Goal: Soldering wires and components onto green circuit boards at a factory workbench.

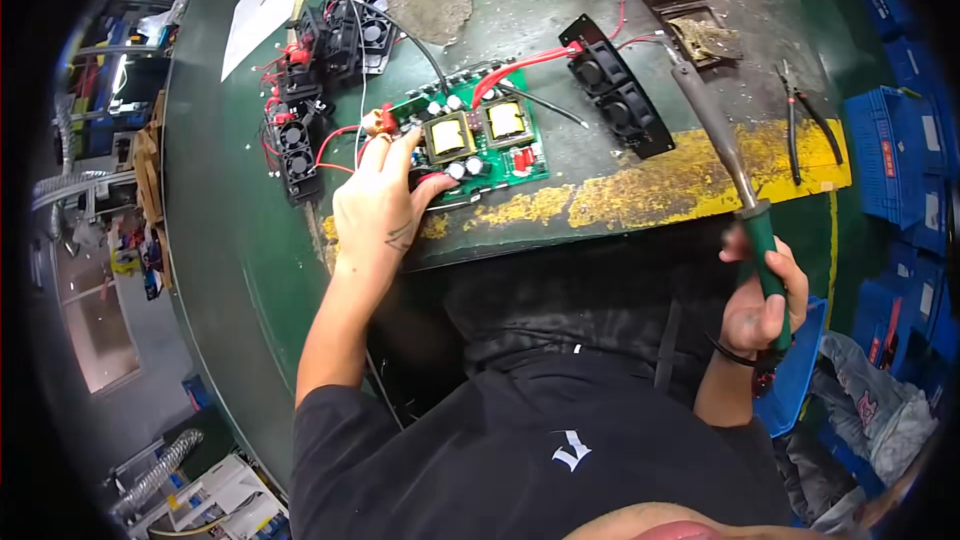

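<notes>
Green circuit board (470,145) lies at our bench edge (640,190) under our left hand (385,205), fingers spread, pressing; our right hand (760,305) clenches the soldering iron (725,155), whose hot tip could scorch the fan's red wires (525,65).

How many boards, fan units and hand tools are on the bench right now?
Green circuit board: 1
Black twin-fan units: 3, one by the board, two at the left
Hand tools: 2, soldering iron, pliers
Total: 6
</notes>
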{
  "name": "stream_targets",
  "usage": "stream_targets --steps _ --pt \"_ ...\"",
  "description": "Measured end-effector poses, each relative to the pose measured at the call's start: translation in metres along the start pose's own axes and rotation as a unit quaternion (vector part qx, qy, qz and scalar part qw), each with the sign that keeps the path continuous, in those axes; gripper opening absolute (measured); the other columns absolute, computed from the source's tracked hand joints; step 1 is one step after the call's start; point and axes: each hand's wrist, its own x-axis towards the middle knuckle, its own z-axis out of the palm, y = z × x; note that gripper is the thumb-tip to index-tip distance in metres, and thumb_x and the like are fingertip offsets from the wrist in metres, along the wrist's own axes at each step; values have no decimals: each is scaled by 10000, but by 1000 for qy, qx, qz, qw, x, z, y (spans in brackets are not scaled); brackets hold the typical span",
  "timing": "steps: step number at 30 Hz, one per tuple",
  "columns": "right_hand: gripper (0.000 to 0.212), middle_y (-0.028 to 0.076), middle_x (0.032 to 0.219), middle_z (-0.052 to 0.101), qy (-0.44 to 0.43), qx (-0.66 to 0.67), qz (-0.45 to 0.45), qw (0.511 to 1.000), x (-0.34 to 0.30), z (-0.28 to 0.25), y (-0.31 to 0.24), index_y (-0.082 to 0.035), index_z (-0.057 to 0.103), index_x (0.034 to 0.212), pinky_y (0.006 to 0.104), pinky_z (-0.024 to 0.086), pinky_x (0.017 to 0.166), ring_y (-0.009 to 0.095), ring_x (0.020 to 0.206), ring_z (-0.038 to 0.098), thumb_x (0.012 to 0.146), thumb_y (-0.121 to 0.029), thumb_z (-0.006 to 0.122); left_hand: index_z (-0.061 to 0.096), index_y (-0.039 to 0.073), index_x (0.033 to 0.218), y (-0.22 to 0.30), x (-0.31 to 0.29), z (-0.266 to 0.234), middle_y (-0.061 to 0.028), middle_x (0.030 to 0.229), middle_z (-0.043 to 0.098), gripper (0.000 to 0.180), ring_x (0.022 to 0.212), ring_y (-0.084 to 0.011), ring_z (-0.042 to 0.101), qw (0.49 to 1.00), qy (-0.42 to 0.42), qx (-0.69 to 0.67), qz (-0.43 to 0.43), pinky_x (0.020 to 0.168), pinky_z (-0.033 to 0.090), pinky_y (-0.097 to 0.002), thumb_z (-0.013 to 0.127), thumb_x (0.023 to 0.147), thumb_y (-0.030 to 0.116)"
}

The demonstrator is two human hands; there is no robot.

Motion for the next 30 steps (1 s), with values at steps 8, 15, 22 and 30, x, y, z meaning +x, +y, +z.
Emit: stream_targets --steps 8,15,22,30 --pt "464 363 1145 639 7 -12 11 1000 -2 -11 3 8 582 1274 441 586 759 417 942 693 990 -328 436 643 95 1217 10 1 0 -93 1010 662 623 857 -287 697 999 -32 1 -37 640 559 -375 782 773 510" --pt "478 373 1158 635 -11 0 -2 1000 6 -14 4 18 579 1295 449 585 780 421 965 694 988 -314 424 613 94 1235 21 -1 -7 -114 1019 661 624 858 -294 702 996 -63 39 -46 692 570 -396 796 782 483" --pt "487 377 1159 633 -1 11 5 1000 5 -19 10 26 576 1298 448 585 780 431 978 691 986 -317 425 698 56 979 -20 30 -45 -83 801 652 314 714 -248 651 983 -132 -105 -75 660 519 -370 847 769 237" --pt "490 379 1160 634 13 12 8 1000 -2 -23 11 17 578 1301 451 588 783 432 964 692 993 -329 421 719 49 1083 15 51 -59 -96 1013 660 268 878 -260 678 974 -65 -142 163 759 542 -355 747 820 9"
